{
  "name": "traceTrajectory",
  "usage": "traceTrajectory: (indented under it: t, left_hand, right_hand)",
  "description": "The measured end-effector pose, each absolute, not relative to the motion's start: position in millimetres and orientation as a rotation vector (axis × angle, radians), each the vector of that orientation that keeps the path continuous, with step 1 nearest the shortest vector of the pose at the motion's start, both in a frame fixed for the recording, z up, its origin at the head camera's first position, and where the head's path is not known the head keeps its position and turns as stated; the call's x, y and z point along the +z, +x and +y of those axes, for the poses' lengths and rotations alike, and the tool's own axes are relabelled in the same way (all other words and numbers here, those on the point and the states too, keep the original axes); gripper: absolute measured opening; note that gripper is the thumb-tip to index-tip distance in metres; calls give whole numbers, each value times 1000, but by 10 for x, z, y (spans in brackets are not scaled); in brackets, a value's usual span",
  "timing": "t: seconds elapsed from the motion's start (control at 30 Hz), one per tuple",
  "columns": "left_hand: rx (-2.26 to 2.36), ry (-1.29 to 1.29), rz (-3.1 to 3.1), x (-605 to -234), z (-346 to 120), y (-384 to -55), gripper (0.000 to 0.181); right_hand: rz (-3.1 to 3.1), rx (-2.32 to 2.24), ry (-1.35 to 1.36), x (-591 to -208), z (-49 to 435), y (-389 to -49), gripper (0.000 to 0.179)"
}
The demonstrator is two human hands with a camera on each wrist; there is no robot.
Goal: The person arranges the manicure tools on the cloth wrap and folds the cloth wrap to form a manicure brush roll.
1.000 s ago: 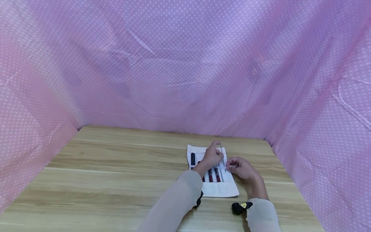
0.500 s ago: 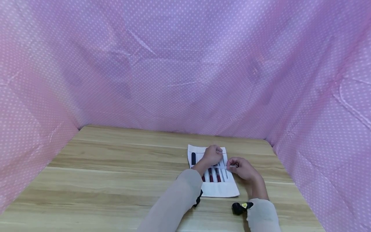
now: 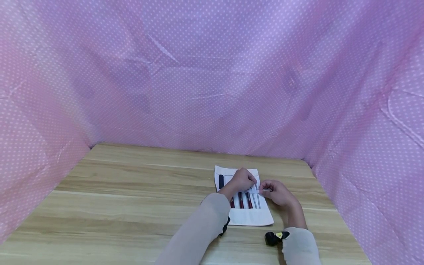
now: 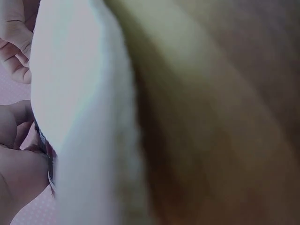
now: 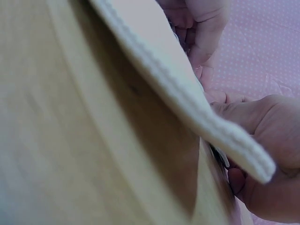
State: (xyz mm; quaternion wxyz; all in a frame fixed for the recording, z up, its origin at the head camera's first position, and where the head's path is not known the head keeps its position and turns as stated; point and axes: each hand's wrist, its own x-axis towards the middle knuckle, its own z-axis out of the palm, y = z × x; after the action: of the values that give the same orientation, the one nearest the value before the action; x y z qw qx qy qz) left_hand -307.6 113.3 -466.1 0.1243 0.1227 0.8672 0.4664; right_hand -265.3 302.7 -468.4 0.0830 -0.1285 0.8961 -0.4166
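Note:
A white cloth tool roll (image 3: 250, 218) lies spread on the wooden table, a narrow white strap (image 3: 253, 191) running across its tools. Between thumb and fingertips, my left hand (image 3: 243, 179) pinches the upper end of a slim metal rod (image 3: 258, 201) at the roll's right side. The rod runs under the strap, its lower tip at the bottom pocket's edge. My right hand (image 3: 277, 193) pinches the strap at the roll's right edge. In the right wrist view the roll's stitched edge (image 5: 187, 105) partly covers my right hand (image 5: 276, 154).
Other tools sit in the roll: a black flat piece (image 3: 221, 181), several with dark red handles (image 3: 241, 201) and another slim metal rod (image 3: 253, 200). Bare wooden table (image 3: 116, 206) extends to the left. Pink dotted cloth (image 3: 198, 92) hangs behind and along both sides.
The slim rod has slid down beneath the strap towards the bottom pocket. My left hand has come down along with it, nearer the strap; the right hand has stayed in place.

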Motion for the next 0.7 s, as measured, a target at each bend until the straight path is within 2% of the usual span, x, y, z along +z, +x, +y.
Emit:
traceTrajectory:
  t: [0.7]
  left_hand:
    - [1282,536,2593,-4613,917,-3150,13]
  right_hand:
    - [2656,-1277,-384,-4688,3032,-2650,6]
